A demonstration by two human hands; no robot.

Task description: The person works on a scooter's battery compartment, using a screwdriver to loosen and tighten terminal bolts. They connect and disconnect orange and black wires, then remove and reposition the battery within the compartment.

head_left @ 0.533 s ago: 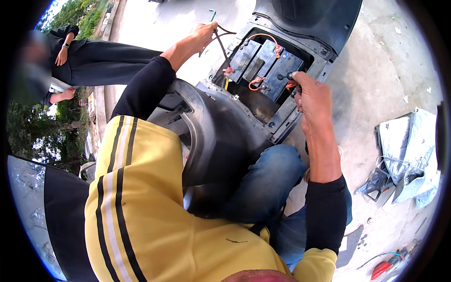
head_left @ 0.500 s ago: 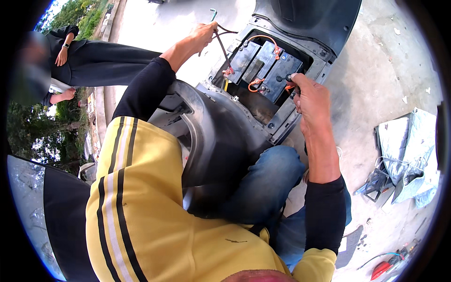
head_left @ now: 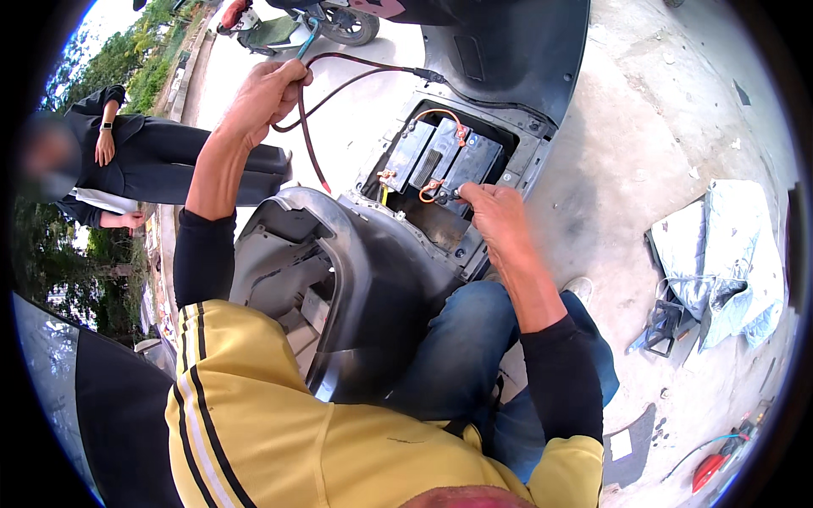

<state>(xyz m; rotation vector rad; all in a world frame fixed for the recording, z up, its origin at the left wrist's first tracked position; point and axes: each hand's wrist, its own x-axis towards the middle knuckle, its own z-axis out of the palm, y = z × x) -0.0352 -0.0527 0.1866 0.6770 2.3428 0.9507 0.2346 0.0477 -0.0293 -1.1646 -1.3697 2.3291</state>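
Observation:
My left hand (head_left: 267, 97) is raised left of the battery bay, fingers closed round a dark red-brown cable (head_left: 306, 140). A thin teal piece (head_left: 310, 38) sticks up from the same grip. The cable loops to a black connector (head_left: 430, 76), and its red-tipped end hangs beside the bay. Inside the open bay sit dark grey batteries (head_left: 449, 157) joined by short orange wires (head_left: 439, 113). My right hand (head_left: 501, 222) is closed at the batteries' near right corner, its fingertips pinching a small dark piece (head_left: 457, 194) beside a terminal. What that piece is stays unclear.
Dark scooter bodywork (head_left: 381, 271) surrounds the bay, with a raised black panel (head_left: 508, 51) beyond it. A person in dark trousers (head_left: 195, 165) stands at left. A parked scooter (head_left: 296, 30) is behind. Silvery sheeting (head_left: 720, 254) lies on the ground at right.
The cable's lower end has come away from the batteries' left terminal and hangs left of the bay. My left hand has moved left and down in view; my right hand stays by the near right corner.

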